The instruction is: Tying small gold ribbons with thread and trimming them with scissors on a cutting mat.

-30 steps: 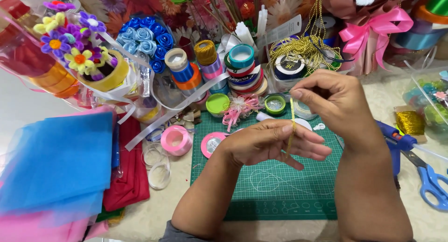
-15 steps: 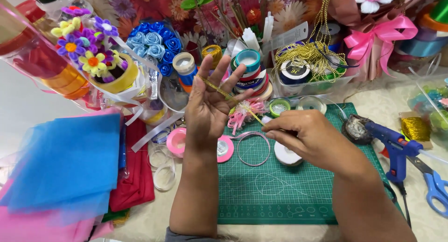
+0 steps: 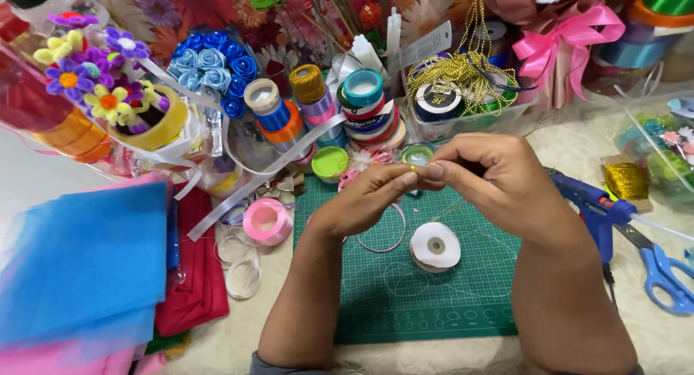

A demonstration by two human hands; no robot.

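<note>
1. Pinching a small yellow-gold strand (image 3: 413, 169) between them, the left hand (image 3: 365, 198) and the right hand (image 3: 499, 180) meet fingertip to fingertip above the far edge of the green cutting mat (image 3: 434, 303). Each grip is closed on the strand, which looks like thin ribbon or wire; I cannot tell which.
2. Judging by how little of the strand shows, the hold is slight. A small slackening of either grip could let it slip and drop onto the mat, where it would be hard to find among the loose clear ribbon loops (image 3: 383, 234) lying there.
3. Pulling the two hands apart too hard could kink or snap the strand, since it appears very thin.
4. The white ribbon spool (image 3: 435, 246) lies flat on the mat, just under the hands. A dropping wrist could knock it and send it rolling off the mat.
5. The blue glue gun (image 3: 593, 205) rests just right of the mat, close by the right forearm. An elbow swung outward could bump it; whether it is hot cannot be told.
6. The blue-handled scissors (image 3: 661, 274) lie further right of the mat, beyond the glue gun, and a wide reach could catch them.
</note>
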